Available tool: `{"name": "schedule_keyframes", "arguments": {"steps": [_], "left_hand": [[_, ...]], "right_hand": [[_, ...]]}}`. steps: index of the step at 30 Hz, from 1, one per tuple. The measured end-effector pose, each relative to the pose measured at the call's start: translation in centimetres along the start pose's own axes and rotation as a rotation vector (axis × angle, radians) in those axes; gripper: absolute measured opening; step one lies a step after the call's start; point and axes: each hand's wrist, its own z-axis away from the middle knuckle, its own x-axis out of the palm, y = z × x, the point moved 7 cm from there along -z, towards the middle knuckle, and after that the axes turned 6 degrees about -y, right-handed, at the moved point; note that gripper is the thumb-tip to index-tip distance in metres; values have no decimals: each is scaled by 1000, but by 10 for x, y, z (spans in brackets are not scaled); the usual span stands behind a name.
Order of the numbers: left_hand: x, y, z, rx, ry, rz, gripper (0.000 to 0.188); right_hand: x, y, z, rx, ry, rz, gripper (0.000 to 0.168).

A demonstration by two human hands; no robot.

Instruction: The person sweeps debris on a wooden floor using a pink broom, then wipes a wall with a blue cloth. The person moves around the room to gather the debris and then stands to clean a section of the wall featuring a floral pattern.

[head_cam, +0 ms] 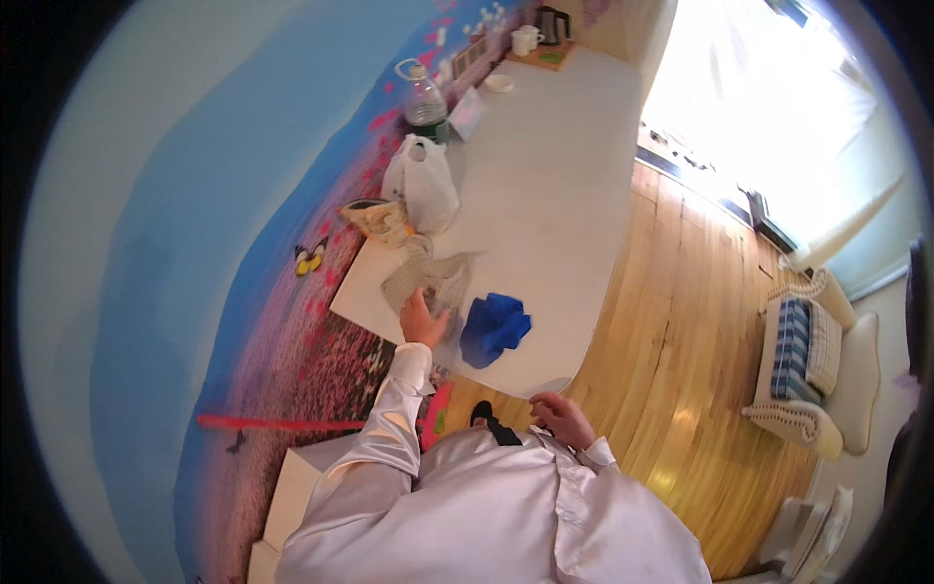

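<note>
My left hand (423,319) is over a beige knitted cloth (416,274) that lies crumpled near the left end of the white table (540,190). Thumb and fingers are spread at the cloth's near edge, where something thin and greyish lies. Whether they pinch it is too blurred to tell. Just right of this hand sits a crumpled blue cloth (495,328), untouched. My right hand (562,420) hangs by my waist, close to the table's rounded front edge. Its fingers are loosely bent, and I see nothing in them.
Along the wall stand a patterned pouch (383,223), a white plastic bag (423,182) and a large clear bottle (425,106). Farther back are a small white dish (499,83) and a wooden tray (541,58) with cups and a black kettle (552,25). A cream sofa (795,423) stands at right.
</note>
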Motion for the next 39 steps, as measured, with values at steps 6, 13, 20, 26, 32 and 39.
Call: {"name": "schedule_keyframes", "arguments": {"steps": [6,13,20,26,32,39], "left_hand": [[31,-10,-15,-24,-267,-261,44],[-10,48,-37,-255,-549,1113,16],[-87,193,18,-431,-855,1877,36],[-49,213,75,-529,-1091,1804,42],[-25,234,103,-291,-1271,1502,41],[4,280,136,14,-1584,1107,44]], "right_hand": [[-1,34,18,13,210,-164,21],[-3,-3,19,-31,317,-170,23],[-15,-75,-7,-263,247,-747,36],[-22,-108,14,-475,278,-299,41],[-51,-106,59,-634,590,21,48],[-78,-61,101,-720,332,-1172,54]]}}
